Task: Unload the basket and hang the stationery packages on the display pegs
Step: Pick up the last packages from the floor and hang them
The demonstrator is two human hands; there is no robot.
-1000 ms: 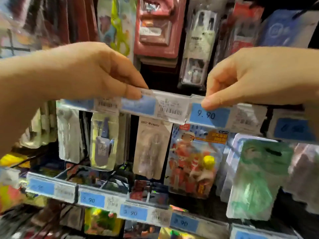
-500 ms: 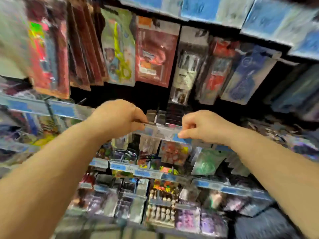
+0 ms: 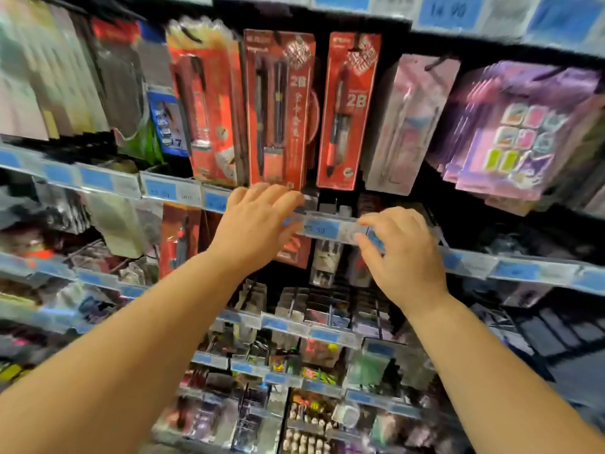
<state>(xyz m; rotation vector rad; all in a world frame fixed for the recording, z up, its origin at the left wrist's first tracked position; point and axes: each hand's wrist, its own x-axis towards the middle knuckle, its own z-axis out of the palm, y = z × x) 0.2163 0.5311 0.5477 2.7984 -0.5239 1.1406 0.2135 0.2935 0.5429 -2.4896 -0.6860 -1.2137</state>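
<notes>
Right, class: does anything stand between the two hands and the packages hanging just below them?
Yes: the price-label strip runs across in front of those packages. The left hand rests on it and the right hand pinches it.

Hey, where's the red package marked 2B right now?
In the head view, the red 2B package hangs in the upper row near centre, between a wider red pen package on its left and a pink package on its right.
</notes>
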